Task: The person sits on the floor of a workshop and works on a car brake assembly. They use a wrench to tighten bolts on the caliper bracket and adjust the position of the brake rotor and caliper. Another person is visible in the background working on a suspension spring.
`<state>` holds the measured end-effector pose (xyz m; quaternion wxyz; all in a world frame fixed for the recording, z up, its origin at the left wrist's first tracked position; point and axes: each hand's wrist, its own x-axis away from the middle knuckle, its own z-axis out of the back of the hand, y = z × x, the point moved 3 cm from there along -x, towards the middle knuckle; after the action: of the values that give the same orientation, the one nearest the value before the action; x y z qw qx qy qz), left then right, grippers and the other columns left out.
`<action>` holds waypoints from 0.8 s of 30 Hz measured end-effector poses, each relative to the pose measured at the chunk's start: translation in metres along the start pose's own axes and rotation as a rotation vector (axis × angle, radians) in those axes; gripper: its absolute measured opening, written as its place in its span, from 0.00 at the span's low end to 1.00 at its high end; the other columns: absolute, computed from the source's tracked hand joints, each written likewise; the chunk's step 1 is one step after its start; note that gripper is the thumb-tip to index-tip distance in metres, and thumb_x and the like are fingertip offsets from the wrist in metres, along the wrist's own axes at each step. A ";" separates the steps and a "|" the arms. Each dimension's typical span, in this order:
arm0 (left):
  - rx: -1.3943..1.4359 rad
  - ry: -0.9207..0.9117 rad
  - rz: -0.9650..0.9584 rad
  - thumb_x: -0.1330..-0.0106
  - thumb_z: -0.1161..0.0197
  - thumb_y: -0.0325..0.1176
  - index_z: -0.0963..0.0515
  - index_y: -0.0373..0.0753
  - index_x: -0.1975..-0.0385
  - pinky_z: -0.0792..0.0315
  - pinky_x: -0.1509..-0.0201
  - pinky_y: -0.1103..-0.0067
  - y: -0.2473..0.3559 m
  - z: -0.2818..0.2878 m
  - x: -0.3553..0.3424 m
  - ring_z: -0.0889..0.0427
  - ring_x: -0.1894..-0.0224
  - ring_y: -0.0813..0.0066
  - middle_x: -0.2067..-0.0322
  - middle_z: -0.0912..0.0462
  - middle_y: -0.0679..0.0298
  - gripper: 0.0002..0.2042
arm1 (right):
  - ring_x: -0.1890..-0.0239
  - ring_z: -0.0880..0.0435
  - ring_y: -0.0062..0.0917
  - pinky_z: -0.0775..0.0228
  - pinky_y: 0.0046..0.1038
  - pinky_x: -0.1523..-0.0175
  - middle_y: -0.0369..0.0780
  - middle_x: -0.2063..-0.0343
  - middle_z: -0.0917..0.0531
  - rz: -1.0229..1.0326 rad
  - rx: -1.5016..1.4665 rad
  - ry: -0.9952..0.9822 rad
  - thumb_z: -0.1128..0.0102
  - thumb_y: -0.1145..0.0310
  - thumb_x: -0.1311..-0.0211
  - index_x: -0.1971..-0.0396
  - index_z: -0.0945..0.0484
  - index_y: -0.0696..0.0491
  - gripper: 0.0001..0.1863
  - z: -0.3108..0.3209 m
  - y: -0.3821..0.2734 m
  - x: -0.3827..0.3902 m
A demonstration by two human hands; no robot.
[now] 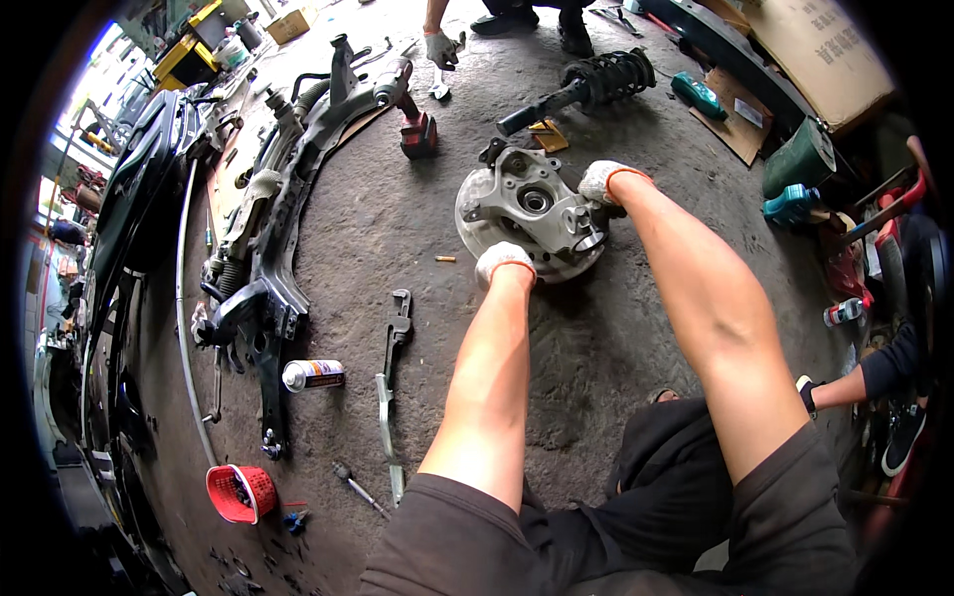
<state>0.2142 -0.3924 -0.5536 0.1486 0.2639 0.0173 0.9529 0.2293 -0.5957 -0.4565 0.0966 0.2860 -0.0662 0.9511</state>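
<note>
A grey metal steering knuckle with a round dust shield (477, 196) lies on the dark floor in front of me. My left hand (504, 262), in a white knitted glove with an orange cuff, is closed at its near edge. Gloved the same way, my right hand (606, 183) grips its right edge with curled fingers. The fingertips of both hands are partly hidden. Just beyond the knuckle lie a black strut with a coil spring (603, 84) and a small yellow piece (548, 136). To its upper left stands a red and black cordless impact wrench (418, 134).
At left lies a long subframe (298, 199) with a steering rack. Nearer are a spray can (314, 374), a pipe wrench (397, 333), a ratchet (360, 489) and a red basket (241, 494). A co-worker's gloved hand (442, 50) holds a tool at the top. Bottles and cardboard (825, 55) line the right.
</note>
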 end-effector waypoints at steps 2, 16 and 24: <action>0.037 0.010 0.018 0.35 0.46 0.34 0.17 0.47 0.53 0.21 0.53 0.69 0.005 -0.008 -0.001 0.18 0.48 0.69 0.50 0.17 0.66 0.14 | 0.62 0.17 0.39 0.28 0.38 0.59 0.48 0.61 0.15 -0.049 -0.100 0.107 0.50 0.58 0.43 0.58 0.18 0.56 0.21 -0.001 0.007 -0.001; 0.019 0.023 -0.079 0.40 0.39 0.40 0.16 0.48 0.55 0.22 0.51 0.71 0.049 -0.009 0.008 0.18 0.49 0.70 0.51 0.16 0.66 0.15 | 0.80 0.26 0.17 0.34 0.26 0.78 0.30 0.80 0.21 -0.203 -0.822 -0.028 0.36 0.59 0.47 0.77 0.19 0.44 0.07 -0.027 0.054 0.005; 0.084 -0.146 0.099 0.41 0.40 0.38 0.23 0.42 0.44 0.25 0.53 0.48 0.026 -0.033 -0.003 0.22 0.44 0.54 0.39 0.27 0.57 0.22 | 0.69 0.17 0.34 0.22 0.47 0.61 0.42 0.72 0.15 -0.130 -0.879 -0.507 0.35 0.56 0.44 0.72 0.16 0.53 0.14 -0.025 0.035 0.035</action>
<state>0.1927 -0.4165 -0.5807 0.0912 0.3393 0.0331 0.9357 0.1796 -0.6204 -0.4605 0.2474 0.4437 -0.4635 0.7260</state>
